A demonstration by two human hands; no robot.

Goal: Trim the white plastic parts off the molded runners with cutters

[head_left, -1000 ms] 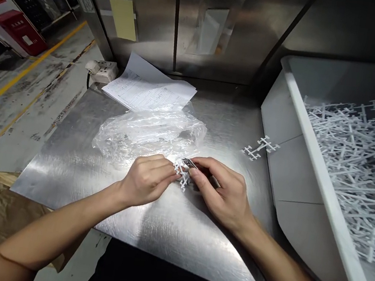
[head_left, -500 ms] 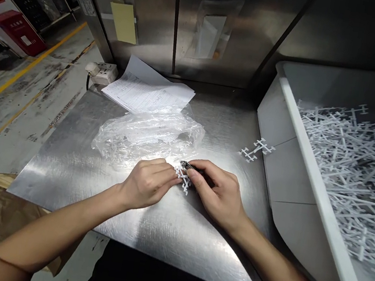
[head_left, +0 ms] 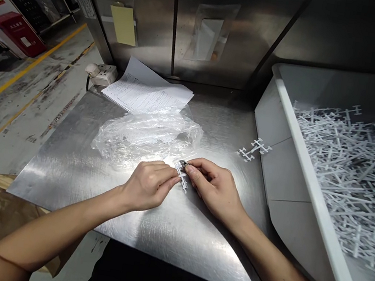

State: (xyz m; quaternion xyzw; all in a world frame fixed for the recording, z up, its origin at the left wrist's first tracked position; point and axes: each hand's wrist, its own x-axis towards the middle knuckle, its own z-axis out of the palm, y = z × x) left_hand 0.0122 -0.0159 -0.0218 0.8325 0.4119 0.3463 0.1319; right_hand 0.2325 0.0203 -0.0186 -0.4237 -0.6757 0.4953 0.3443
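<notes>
My left hand (head_left: 148, 184) is closed, its thumb and fingertips pinching a small white plastic sprue (head_left: 182, 178) with short cross branches. Against the sprue's upper end, my right hand (head_left: 217, 188) grips a small dark metal tool that looks like nail clippers (head_left: 183, 163); most of its body is hidden by the fingers. Both hands are close together above the steel table (head_left: 145, 229). A second branched white sprue (head_left: 254, 149) lies on the table to the right, beside the bin. Just behind my hands rests a crumpled clear plastic bag (head_left: 146, 134) with small white pieces inside.
At the right stands a large grey-white bin (head_left: 298, 134) heaped with white plastic sprues (head_left: 356, 176). Printed sheets (head_left: 149, 87) and a power socket (head_left: 103, 73) are at the back left. A steel panel closes the rear. Brown paper (head_left: 0, 220) lies below the table's left edge.
The dark tool shows less beyond my right fingers, which sit slightly closer to my left hand. The sprue in my left hand has shifted a little. The view has moved slightly.
</notes>
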